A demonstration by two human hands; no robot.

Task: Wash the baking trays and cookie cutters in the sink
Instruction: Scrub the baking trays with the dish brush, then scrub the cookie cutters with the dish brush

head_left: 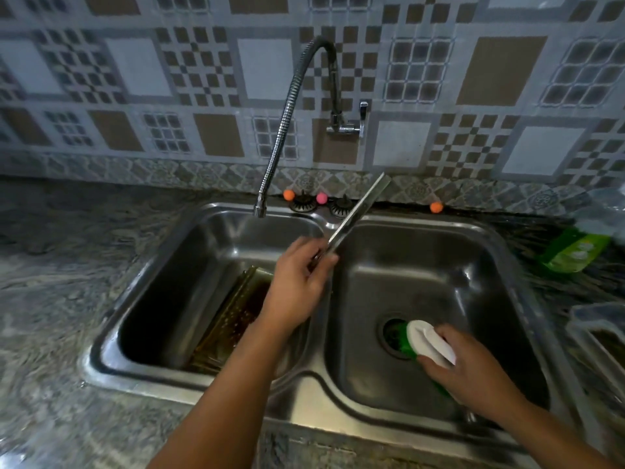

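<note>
My left hand grips a thin metal baking tray, seen edge-on and held up over the divider of the double steel sink. My right hand holds a white-handled scrubbing brush with green bristles low in the right basin, over the drain. A dark, greasy baking tray leans inside the left basin, partly hidden by my left forearm.
A flexible chrome faucet arcs from the wall tap and ends above the left basin; no water runs. A green soap pouch lies on the counter at right. A clear container stands at the right edge.
</note>
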